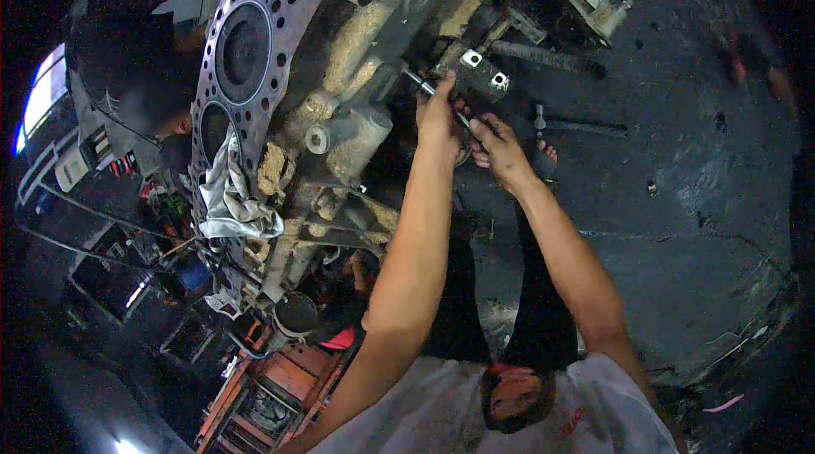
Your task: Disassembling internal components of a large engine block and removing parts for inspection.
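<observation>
A dark, stained workshop floor (688,148) stretches away to the right of the right hand (499,150). Just beside that hand lies a hammer (586,127), its handle pointing farther right. Beyond it on the same side sits a small piece (652,189), too tiny to identify, while a pale pinkish strip (723,404) rests well apart, behind the hand. Left of the left hand (435,114), an engine block (352,38) carries a crumpled pale cloth (238,209).
</observation>
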### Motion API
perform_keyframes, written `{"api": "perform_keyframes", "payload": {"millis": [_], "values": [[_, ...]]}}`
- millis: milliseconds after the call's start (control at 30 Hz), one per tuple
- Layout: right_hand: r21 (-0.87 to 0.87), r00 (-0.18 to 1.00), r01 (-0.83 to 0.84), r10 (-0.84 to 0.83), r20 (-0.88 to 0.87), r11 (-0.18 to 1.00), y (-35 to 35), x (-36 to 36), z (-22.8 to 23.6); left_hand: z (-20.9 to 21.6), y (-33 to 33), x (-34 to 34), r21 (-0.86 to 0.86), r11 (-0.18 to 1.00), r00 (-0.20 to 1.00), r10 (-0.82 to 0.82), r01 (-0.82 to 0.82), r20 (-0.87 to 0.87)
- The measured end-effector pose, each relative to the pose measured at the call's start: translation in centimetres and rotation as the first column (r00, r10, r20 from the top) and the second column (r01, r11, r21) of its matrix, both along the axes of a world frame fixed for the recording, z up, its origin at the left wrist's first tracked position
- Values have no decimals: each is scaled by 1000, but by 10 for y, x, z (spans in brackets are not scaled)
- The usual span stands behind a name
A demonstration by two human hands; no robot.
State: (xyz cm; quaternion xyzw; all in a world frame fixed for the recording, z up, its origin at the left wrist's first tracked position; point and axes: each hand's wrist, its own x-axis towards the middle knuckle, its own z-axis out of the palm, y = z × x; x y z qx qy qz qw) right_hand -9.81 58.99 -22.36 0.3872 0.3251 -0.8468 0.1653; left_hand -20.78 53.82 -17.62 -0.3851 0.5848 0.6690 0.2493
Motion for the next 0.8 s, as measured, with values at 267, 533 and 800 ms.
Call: {"api": "perform_keyframes", "payload": {"millis": [267, 533, 800], "values": [[-141, 989, -149, 150, -2, 979, 24, -5, 20, -11, 11, -6, -127, 991, 998, 50, -45, 39], [546, 950, -266, 312, 9, 794, 7, 4, -1, -21, 1, -2, 54, 995, 997, 77, -78, 17], [408, 896, -444, 402, 188, 798, 18, -11, -12, 73, -56, 56, -480, 750, 779, -596, 454, -194]]}}
